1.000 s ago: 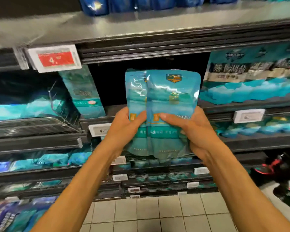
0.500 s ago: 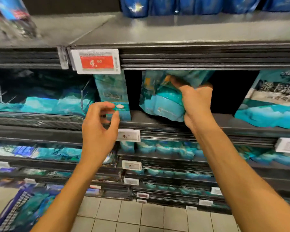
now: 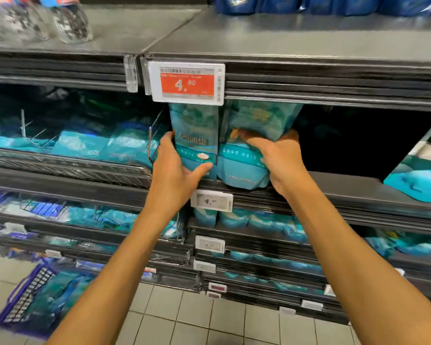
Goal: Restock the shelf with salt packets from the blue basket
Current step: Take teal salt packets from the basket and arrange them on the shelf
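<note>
On the dark shelf [image 3: 346, 188] two teal salt packets stand side by side under the red price tag. My left hand [image 3: 174, 170] grips the left salt packet [image 3: 194, 143], thumb across its lower front. My right hand [image 3: 281, 160] grips the right salt packet [image 3: 244, 165], fingers curled over its front, bending its top forward. The blue basket [image 3: 23, 297] sits on the floor at the lower left with more teal packets inside.
A red 4.00 price tag [image 3: 187, 83] hangs from the shelf above. Right of the packets the shelf bay is dark, with a large teal bag [image 3: 418, 180] at the far right. A wire divider [image 3: 152, 143] borders the left. Lower shelves hold more teal packs.
My right hand has brought its packet down onto the shelf beside the standing one. My left hand has moved up from the shelf edge and taken hold of the left packet.
</note>
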The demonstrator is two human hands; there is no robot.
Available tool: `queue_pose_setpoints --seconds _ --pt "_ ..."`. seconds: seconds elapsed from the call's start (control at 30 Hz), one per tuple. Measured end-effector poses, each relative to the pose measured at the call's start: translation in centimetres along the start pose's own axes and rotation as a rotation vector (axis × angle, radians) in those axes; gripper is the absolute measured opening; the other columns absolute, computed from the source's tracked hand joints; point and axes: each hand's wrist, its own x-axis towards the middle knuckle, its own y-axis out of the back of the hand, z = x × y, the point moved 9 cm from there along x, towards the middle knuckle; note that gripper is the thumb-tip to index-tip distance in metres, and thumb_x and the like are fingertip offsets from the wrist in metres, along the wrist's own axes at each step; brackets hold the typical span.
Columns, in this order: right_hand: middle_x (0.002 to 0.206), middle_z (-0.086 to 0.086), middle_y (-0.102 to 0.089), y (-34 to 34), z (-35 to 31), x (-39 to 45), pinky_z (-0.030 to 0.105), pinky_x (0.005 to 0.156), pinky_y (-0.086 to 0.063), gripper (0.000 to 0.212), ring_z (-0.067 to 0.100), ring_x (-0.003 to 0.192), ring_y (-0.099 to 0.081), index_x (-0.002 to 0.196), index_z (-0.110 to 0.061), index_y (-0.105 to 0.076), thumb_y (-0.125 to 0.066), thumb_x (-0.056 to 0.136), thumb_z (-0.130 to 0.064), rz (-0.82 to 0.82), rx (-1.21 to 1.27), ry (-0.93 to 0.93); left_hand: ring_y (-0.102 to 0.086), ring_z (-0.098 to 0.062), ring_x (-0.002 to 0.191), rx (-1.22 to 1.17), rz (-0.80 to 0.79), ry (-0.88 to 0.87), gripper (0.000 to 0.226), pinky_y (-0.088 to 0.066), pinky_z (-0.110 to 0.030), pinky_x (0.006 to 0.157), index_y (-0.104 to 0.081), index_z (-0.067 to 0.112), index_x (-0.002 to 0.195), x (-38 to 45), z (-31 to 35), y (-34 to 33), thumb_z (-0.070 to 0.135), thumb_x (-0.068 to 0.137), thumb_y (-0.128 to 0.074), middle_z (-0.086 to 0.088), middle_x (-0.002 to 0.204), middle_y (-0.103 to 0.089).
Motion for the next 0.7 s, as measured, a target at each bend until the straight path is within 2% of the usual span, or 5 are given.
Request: queue_pose_setpoints --seconds 0.07,0.17,0.33,0.5,0.7 --pt "0.078 -0.003 -0.079 0.2 -0.1 -0.1 0.036 0.066 -0.063 0.01 0.016 0.074 -0.076 0.073 -0.016 -0.076 -0.084 0.074 -0.009 -0.055 -0.006 -0.009 -0.064 -0.001 0.067 -0.019 0.005 0.005 0.091 -0.044 -0.005 0.064 -0.028 0.011 0.15 0.1 -0.2 -0.1 0.033 0.081 -0.084 -0.01 0.127 -0.064" --pt "0.078 -0.001 -0.079 0.6 -0.2 -0.7 0.03 0.061 -0.06 0.006 0.015 0.072 -0.076 0.068 -0.02 -0.08 -0.086 0.068 -0.02 -0.147 -0.007 -0.035 -0.065 -0.007 0.072 -0.037 0.022 -0.005 0.091 -0.051 -0.021 0.076 -0.028 0.012 0.15 -0.1 -0.2 0.0 0.035 0.081 -0.083 -0.01 0.127 -0.063" --pt "0.081 0.002 -0.079 1.5 -0.9 -1.6 0.028 0.064 -0.058 0.006 0.015 0.075 -0.075 0.074 -0.016 -0.081 -0.085 0.077 -0.013 -0.237 -0.068 0.016 -0.064 -0.036 0.113 -0.061 0.036 0.022 0.096 -0.05 -0.051 0.101 -0.026 0.01 0.151 -0.1 -0.6 0.0 0.037 0.08 -0.084 -0.016 0.131 -0.062" --pt "0.076 -0.004 -0.078 5.7 -2.7 -2.4 0.024 0.062 -0.057 0.017 0.01 0.071 -0.074 0.069 -0.017 -0.079 -0.081 0.079 -0.003 -0.054 -0.032 0.141 -0.068 -0.032 0.102 -0.076 0.051 0.03 0.095 -0.052 -0.049 0.098 -0.026 0.008 0.15 -0.5 -0.5 0.0 0.037 0.081 -0.083 -0.022 0.119 -0.066" --pt "0.081 -0.014 -0.074 9.9 -3.3 -1.2 0.02 0.066 -0.055 0.022 -0.002 0.071 -0.069 0.091 -0.015 -0.07 -0.079 0.08 0.002 0.24 -0.034 0.202 -0.067 -0.033 0.103 -0.083 0.056 0.016 0.091 -0.054 -0.045 0.095 -0.029 0.007 0.148 -0.5 -0.6 -0.2 0.036 0.081 -0.083 -0.023 0.115 -0.065"
